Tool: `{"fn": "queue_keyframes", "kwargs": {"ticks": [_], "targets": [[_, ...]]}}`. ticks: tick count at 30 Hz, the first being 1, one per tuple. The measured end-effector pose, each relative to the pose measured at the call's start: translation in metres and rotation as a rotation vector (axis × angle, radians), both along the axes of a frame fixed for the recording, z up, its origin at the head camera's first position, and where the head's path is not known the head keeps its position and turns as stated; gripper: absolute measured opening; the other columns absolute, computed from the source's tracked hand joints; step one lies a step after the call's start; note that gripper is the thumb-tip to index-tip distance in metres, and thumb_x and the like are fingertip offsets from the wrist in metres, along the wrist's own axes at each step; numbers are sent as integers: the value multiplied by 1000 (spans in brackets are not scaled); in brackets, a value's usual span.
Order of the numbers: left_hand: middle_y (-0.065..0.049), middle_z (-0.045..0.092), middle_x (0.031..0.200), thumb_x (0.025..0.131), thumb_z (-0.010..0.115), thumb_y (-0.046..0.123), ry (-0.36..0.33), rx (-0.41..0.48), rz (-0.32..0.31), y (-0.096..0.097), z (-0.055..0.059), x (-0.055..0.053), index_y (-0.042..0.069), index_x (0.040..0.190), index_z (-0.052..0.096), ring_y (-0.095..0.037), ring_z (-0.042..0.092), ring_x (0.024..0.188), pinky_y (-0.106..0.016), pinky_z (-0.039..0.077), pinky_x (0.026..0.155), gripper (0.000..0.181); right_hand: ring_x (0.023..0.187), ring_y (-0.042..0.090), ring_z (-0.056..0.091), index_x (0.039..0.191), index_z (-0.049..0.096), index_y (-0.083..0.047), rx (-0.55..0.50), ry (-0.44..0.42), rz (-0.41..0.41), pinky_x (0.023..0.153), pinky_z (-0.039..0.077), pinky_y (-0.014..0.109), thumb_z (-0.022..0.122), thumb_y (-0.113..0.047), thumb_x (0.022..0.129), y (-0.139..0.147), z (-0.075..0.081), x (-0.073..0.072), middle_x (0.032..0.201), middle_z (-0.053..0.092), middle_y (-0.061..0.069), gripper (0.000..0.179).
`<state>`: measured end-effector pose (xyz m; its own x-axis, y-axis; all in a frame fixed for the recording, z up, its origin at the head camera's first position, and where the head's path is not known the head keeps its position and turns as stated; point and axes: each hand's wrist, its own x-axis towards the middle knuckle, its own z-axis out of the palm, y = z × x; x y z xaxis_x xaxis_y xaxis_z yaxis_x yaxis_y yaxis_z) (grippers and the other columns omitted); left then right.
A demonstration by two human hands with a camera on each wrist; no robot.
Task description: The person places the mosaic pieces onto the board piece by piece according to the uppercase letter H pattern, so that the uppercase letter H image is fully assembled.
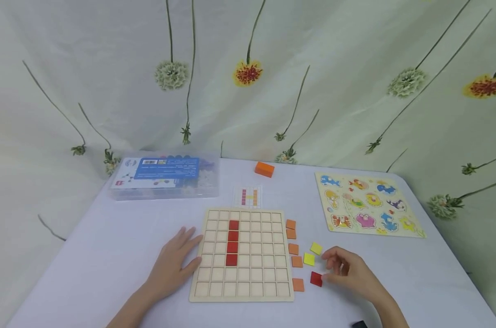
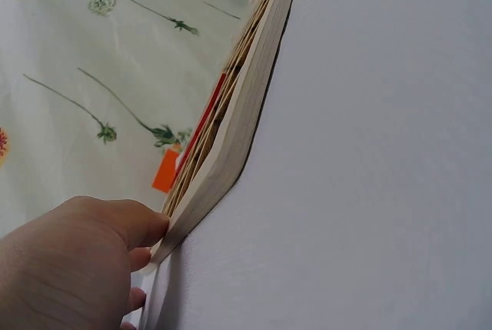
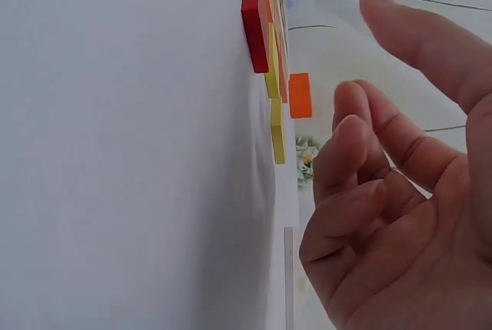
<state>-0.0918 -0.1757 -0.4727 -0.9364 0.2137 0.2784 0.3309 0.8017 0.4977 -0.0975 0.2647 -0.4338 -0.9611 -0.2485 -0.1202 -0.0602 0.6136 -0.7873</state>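
Observation:
A wooden grid board [image 1: 257,275] lies on the table with several red square tiles [image 1: 232,247] in a column of its cells. My left hand [image 1: 173,262] rests at the board's left edge, its thumb and fingertips touching the rim; the thumb also shows against the rim in the left wrist view. My right hand [image 1: 350,272] hovers beside a loose red tile [image 1: 316,279], fingers loosely bent and holding nothing. In the right wrist view a gap separates the thumb and fingers. Two yellow tiles [image 1: 309,259] lie near that hand, and several orange tiles [image 1: 297,261] lie along the board's right edge.
A small pattern card [image 1: 248,197] lies behind the board. Farther back are a clear plastic case [image 1: 166,177] at left and an orange block [image 1: 264,169]. A sea-animal puzzle board [image 1: 368,205] lies at right. A dark object [image 1: 359,324] shows at the front edge.

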Motion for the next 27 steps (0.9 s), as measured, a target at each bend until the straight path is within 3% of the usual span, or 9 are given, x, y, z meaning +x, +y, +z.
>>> {"fn": "queue_keyframes", "kwargs": {"ticks": [9,18,27], "targets": [[-16,46,149,87,71,19,0,0,4,0,0,0,9,135,59,-43,33,142,-67,31,107,51,70,11,52,108,64,-11,35,-65,20,60,42,19,85,-29,73,2,-8,-1,82,58,3,44],[-17,46,149,87,70,19,9,1,4,1,-1,0,9,134,59,-44,33,141,-68,30,107,50,73,10,52,105,65,-10,11,-54,95,61,43,19,85,-27,74,3,-11,-1,85,59,0,40],[-17,45,150,87,69,20,10,1,-1,0,-3,0,9,135,58,-45,32,142,-68,29,108,50,77,9,50,103,66,-16,113,-43,92,65,45,17,90,-28,66,-5,-10,1,86,56,-2,45]]}}
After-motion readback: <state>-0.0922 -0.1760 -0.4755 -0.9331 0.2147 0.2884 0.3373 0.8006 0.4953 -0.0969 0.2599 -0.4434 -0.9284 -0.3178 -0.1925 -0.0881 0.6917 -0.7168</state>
